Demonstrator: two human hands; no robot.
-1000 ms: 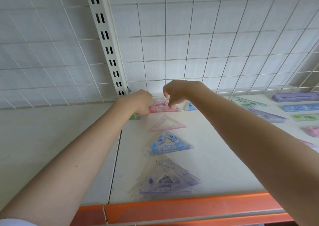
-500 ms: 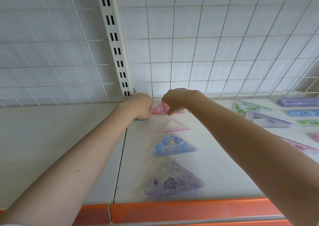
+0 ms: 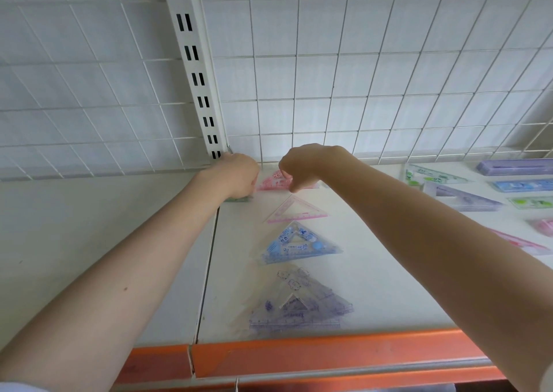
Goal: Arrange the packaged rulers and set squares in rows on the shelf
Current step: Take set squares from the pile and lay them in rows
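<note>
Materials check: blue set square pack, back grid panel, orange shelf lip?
Blue set square pack: likely clear glossy plastic, since the shelf shows through and print sits on it. Back grid panel: looks like white-coated metal wire, thin crossing rods. Orange shelf lip: smooth, matte orange; painted metal or plastic, cannot tell.

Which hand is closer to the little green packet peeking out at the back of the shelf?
Left. The left hand sits right over the green packet, covering most of it. The right hand is further right, over the pink set square.

On the cream shelf [image 3: 389, 272] with its orange front edge [image 3: 314, 352] lie two pink set squares [image 3: 294, 210], a blue one [image 3: 299, 245] and a clear purple-printed one [image 3: 296, 305].
</note>
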